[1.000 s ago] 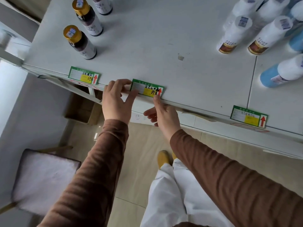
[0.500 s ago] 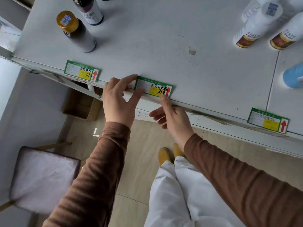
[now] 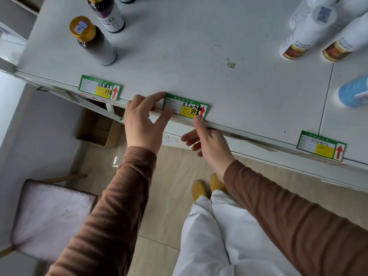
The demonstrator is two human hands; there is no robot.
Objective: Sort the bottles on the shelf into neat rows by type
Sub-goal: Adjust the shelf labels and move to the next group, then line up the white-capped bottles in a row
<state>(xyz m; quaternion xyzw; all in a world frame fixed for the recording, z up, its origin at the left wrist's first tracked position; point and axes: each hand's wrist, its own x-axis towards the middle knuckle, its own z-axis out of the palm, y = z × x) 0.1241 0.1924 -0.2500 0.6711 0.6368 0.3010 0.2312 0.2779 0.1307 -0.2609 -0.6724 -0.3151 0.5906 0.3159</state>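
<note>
The bottles stand on the white shelf (image 3: pixel 199 46) in two groups well apart: dark bottles with gold caps at the far left — the nearest one (image 3: pixel 93 41) upright, another (image 3: pixel 108 13) just behind it — and white bottles with brown-banded bases (image 3: pixel 298 42) at the far right, close together as a type; a pale blue bottle (image 3: pixel 353 90) sits alone at the right edge, cut off by the frame; the wide bare stretch between them looks like the room left for a row.

Neither hand is on a bottle; both attend to the middle price tag (image 3: pixel 185 105) on the near edge of the shelf. The left hand (image 3: pixel 143 124) pinches the tag's left end between curled forefinger above and thumb below, presumably to steady it; the right hand (image 3: pixel 209 142) lays its thumb tip against the tag's lower right corner, the other fingers loosely curled under the shelf lip and holding nothing — a pressing touch, I judge, to seat the tag square in its rail. Similar tags sit to the left (image 3: pixel 99 87) and right (image 3: pixel 320 145); each probably marks where one type belongs, which would explain fixing it before sorting.

Below: a cardboard box (image 3: pixel 99 128) under the shelf; a padded stool (image 3: pixel 49 216) at near left; yellow shoes (image 3: pixel 207 186) on the floor.
</note>
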